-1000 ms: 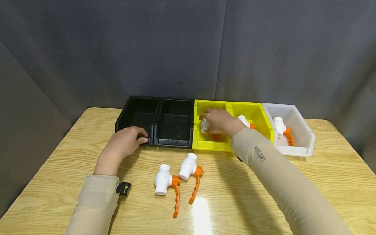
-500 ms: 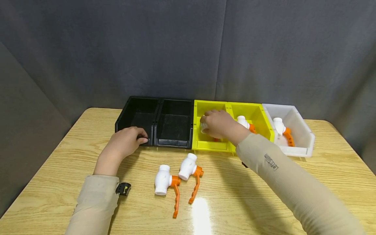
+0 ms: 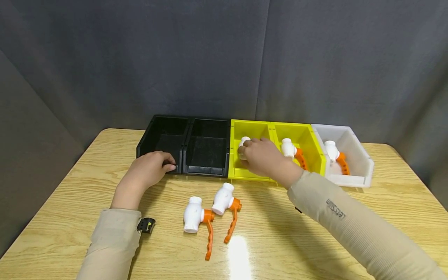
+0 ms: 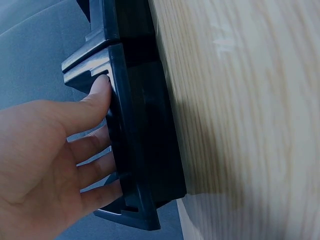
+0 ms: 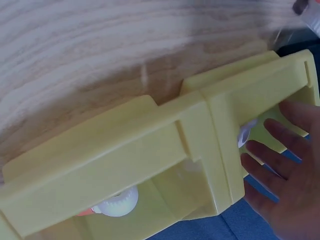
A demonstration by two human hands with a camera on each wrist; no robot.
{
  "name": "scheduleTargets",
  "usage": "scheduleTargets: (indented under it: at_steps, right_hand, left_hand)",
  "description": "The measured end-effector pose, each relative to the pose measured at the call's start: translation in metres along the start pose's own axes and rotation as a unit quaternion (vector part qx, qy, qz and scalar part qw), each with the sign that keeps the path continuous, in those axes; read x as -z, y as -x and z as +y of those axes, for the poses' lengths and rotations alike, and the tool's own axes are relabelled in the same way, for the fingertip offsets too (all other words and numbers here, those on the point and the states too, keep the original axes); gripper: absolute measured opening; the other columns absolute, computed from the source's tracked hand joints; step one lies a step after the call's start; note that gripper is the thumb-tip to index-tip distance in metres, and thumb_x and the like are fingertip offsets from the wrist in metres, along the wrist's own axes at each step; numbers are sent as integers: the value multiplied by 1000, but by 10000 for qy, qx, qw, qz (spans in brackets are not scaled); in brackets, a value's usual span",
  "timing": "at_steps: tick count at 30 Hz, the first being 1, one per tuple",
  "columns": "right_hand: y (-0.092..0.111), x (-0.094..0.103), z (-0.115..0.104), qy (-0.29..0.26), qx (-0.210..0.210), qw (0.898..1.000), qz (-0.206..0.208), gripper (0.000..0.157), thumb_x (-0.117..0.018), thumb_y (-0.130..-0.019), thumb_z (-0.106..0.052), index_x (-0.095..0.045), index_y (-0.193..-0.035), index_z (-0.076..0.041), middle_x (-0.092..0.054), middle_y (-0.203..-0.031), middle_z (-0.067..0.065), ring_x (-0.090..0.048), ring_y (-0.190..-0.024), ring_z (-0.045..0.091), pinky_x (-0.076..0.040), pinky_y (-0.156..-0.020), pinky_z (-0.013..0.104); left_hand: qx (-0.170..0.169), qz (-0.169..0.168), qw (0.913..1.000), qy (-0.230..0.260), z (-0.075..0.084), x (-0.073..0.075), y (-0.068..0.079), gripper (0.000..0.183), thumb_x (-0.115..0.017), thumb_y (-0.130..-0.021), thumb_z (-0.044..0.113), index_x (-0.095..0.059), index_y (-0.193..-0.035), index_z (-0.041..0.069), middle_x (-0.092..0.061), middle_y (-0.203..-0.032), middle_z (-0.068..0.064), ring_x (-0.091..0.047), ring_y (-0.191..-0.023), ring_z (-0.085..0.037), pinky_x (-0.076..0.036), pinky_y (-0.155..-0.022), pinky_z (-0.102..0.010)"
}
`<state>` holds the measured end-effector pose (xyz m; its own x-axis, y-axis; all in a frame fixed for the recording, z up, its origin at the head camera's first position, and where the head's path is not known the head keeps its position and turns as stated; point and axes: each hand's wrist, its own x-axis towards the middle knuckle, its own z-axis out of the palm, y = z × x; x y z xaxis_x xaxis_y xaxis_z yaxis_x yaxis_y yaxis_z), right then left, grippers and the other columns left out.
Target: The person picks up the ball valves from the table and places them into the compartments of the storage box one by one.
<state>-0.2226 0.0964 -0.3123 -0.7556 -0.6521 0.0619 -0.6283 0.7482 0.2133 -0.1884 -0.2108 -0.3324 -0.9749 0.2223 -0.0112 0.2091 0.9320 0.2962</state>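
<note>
My left hand (image 3: pixel 148 170) grips the front lip of the leftmost black bin (image 4: pixel 137 135), thumb outside and fingers inside. My right hand (image 3: pixel 264 157) reaches into the left yellow bin (image 3: pixel 250 174), its fingers loosely extended in the right wrist view. Beside those fingertips is a white ball valve (image 3: pixel 244 141), partly covered by the hand; its handle is hidden. Two more ball valves with orange lever handles, one at left (image 3: pixel 193 215) and one at right (image 3: pixel 223 199), lie on the table in front of the bins.
The second yellow bin (image 3: pixel 316 132) holds a ball valve (image 3: pixel 287 148). Another ball valve (image 3: pixel 330 151) lies in the white bin (image 3: pixel 353 180) at the right end. A second black bin (image 3: pixel 206 170) stands left of the yellow ones. A grey curtain (image 3: pixel 210 58) hangs behind.
My right hand has drawn slightly back and to the right, uncovering more of the valve in the left yellow bin. My left hand has stayed on the black bin.
</note>
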Motion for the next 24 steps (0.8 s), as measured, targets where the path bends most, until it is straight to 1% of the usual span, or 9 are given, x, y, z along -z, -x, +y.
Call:
scheduleTargets:
  at_steps: [3,8,12,16,20,24]
  right_hand:
    - [5,-1,-1,-40,45,9995,308,20,-71,-93,-26,-74,-105,-12,-69,-96,4,-64,-84,24,-49,-70,36]
    - [14,-1,-3,-150,46,9971,741,24,-75,-90,-25,-73,-108,-9,-70,-99,5,-66,-89,25,-52,-76,38]
    - [24,1,-6,-208,-3,9963,833,28,-78,-88,-25,-73,-110,-8,-71,-104,6,-66,-95,27,-54,-83,42]
    - [34,2,-9,-231,-8,9955,922,31,-78,-87,-24,-73,-114,-9,-71,-109,7,-66,-102,28,-54,-87,43]
    - [43,1,-11,-383,-55,9932,1100,32,-78,-87,-23,-72,-115,-8,-70,-110,7,-64,-100,28,-54,-86,43]
    - [51,-2,-13,-601,-145,9907,1209,31,-79,-86,-21,-72,-112,-5,-70,-107,8,-64,-97,28,-54,-87,43]
  left_hand:
    - [7,15,10000,6,0,0,-1,20,-65,-98,23,-73,-109,9,-70,-108,-12,-64,-95,-30,-50,-85,-51]
    - [24,6,10000,13,-1,0,-1,20,-65,-98,23,-73,-109,9,-70,-109,-12,-64,-95,-30,-50,-85,-51]
    - [40,-27,10000,20,-1,0,0,20,-64,-98,23,-73,-109,9,-69,-110,-12,-64,-96,-31,-50,-86,-51]
    - [48,-22,10000,9,0,0,0,20,-64,-98,23,-73,-110,9,-69,-111,-13,-64,-99,-32,-50,-86,-52]
    - [32,-10,10000,-1,0,1,1,21,-64,-98,23,-73,-111,9,-69,-111,-13,-64,-100,-33,-50,-88,-52]
    - [24,-6,10000,12,0,1,1,21,-64,-98,23,-73,-111,9,-69,-111,-13,-64,-101,-33,-50,-88,-52]
